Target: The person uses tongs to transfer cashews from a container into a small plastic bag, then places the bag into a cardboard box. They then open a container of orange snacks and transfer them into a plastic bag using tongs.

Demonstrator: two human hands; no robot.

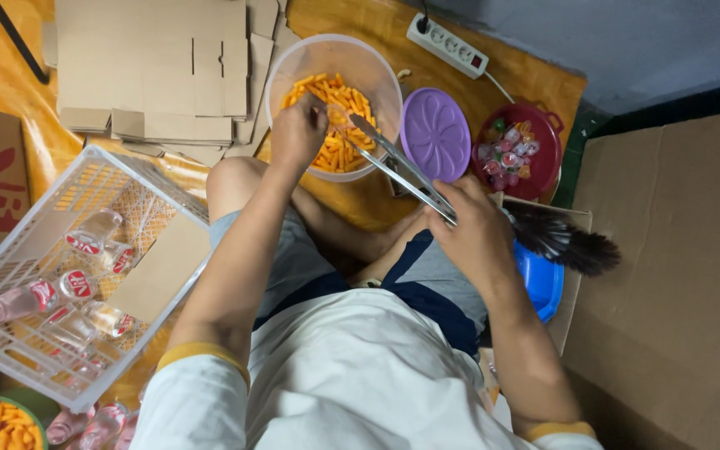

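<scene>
Two hands at work over a clear plastic tub (293, 62) of orange snack sticks (345, 125): left hand (297, 132) down inside the tub, fingers bunched together on the sticks; right hand (477, 229) clamped around metal tongs (397, 162), tips apart and reaching into the same tub. Just right of the tub, a purple lid (435, 133) and a red bowl (547, 158) of small wrapped sweets; to the left, flat cardboard (152, 67) and a white crate (85, 275) with small bottles (43, 293).
</scene>
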